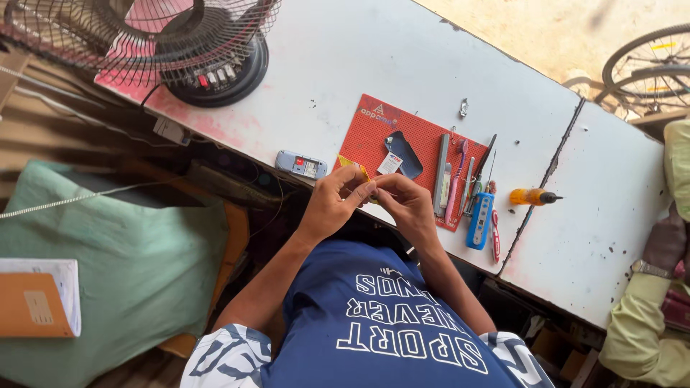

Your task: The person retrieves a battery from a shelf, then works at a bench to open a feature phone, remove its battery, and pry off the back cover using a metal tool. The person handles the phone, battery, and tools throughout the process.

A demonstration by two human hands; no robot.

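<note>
Held piece: a small yellow strip point(357, 171) is being pinched between both hands at the near edge of the white table point(402, 65), just in front of the red work mat point(370, 133); only a corner is showing, so its kind is not readable.
Left hand point(332, 205): closing its thumb and fingertips on the strip from the left side.
Right hand point(407, 205): curling in from the right, fingertips meeting the left hand's at the strip; whether it is gripping the strip or only steadying it, I cannot tell.
Progress: judging from the layout, the work is sitting mid-way, with a dark phone cover point(406, 154) lying off on the mat and a small white card point(390, 164) resting on it, while nothing is looking reassembled.
Small phone point(300, 164): lying flat on the table just left of the hands, apart from them.
Tools: a pink toothbrush point(456, 183), thin drivers and a blue tool point(480, 220) are lying in a row on the mat's right side, untouched.
Orange-handled screwdriver point(533, 196): resting alone further right.
Table fan point(172, 43): standing at the far left corner.
Another person: a sleeve point(640, 323) is showing at the right edge.
</note>
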